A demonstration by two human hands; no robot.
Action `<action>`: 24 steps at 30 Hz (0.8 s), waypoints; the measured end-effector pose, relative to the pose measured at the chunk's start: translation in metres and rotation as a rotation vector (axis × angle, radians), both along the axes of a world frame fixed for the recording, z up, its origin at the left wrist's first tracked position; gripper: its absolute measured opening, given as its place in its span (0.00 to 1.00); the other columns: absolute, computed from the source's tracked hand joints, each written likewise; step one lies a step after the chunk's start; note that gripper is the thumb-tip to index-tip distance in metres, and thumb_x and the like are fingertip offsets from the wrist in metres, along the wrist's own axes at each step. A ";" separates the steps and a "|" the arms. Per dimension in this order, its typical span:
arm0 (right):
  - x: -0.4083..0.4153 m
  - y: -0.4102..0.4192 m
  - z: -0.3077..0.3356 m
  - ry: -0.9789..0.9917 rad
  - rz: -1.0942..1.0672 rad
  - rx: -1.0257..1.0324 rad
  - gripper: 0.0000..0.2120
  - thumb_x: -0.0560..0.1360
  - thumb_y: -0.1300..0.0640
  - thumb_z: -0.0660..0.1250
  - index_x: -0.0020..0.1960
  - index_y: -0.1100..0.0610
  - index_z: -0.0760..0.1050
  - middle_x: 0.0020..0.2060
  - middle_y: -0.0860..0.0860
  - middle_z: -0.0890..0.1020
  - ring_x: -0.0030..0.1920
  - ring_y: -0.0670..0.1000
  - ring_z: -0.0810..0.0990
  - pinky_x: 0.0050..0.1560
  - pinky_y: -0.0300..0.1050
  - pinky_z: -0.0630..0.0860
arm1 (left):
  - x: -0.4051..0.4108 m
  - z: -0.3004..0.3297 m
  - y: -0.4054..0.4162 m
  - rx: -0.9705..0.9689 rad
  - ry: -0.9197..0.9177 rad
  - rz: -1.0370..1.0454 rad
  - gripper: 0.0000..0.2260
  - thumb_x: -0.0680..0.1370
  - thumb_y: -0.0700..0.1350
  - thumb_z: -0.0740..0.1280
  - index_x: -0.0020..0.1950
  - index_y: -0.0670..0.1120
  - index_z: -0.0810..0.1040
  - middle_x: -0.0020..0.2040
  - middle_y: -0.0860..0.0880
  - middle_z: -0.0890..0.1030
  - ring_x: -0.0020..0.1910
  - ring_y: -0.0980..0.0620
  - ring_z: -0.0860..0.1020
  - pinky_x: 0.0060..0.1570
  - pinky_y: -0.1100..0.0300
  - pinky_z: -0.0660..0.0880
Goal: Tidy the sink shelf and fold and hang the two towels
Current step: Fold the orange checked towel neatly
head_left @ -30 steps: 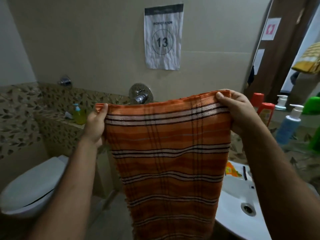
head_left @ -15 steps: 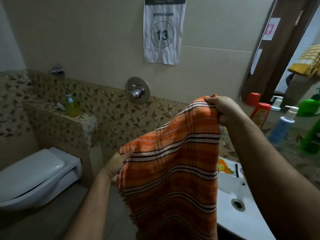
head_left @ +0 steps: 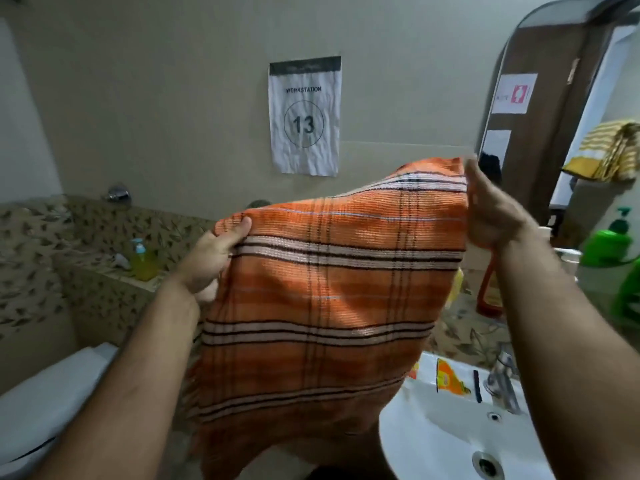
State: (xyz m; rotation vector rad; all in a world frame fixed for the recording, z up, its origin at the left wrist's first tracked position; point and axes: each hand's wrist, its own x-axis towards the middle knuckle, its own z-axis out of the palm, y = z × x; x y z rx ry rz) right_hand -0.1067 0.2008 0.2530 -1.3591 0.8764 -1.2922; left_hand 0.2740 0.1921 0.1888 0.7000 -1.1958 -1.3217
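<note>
Orange striped towel [head_left: 332, 289] held up between both hands: left hand [head_left: 211, 261] pinches lower left edge, right hand [head_left: 491, 216] grips raised right corner. White sink [head_left: 443, 441] below right; "Workstation 13" sign [head_left: 304, 116] on wall behind.

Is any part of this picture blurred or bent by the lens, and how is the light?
Head view: the right hand at the orange towel is smeared by motion; the left hand is sharper. The wide lens bows the mirror edge. Light is dim, with soft shadow patches on the towel.
</note>
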 end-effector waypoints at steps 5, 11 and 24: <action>0.017 -0.012 -0.177 -0.034 0.162 0.285 0.38 0.57 0.51 0.84 0.64 0.59 0.77 0.61 0.62 0.81 0.60 0.61 0.80 0.62 0.58 0.77 | -0.010 -0.010 -0.019 0.195 -0.155 0.072 0.11 0.80 0.44 0.65 0.46 0.37 0.79 0.36 0.41 0.83 0.30 0.47 0.83 0.29 0.54 0.81; 0.039 -0.015 -0.181 -0.051 0.103 0.344 0.22 0.74 0.58 0.68 0.65 0.66 0.75 0.58 0.65 0.81 0.52 0.59 0.84 0.50 0.50 0.82 | 0.016 -0.040 -0.016 0.316 -0.206 0.107 0.12 0.81 0.43 0.63 0.45 0.35 0.78 0.32 0.41 0.83 0.28 0.47 0.82 0.28 0.55 0.81; 0.070 0.014 -0.152 -0.216 0.052 0.160 0.13 0.71 0.53 0.72 0.50 0.62 0.84 0.45 0.62 0.85 0.43 0.58 0.85 0.42 0.50 0.83 | 0.063 -0.049 -0.015 0.236 0.063 -0.048 0.35 0.75 0.65 0.60 0.67 0.36 0.74 0.61 0.35 0.79 0.60 0.39 0.79 0.61 0.40 0.75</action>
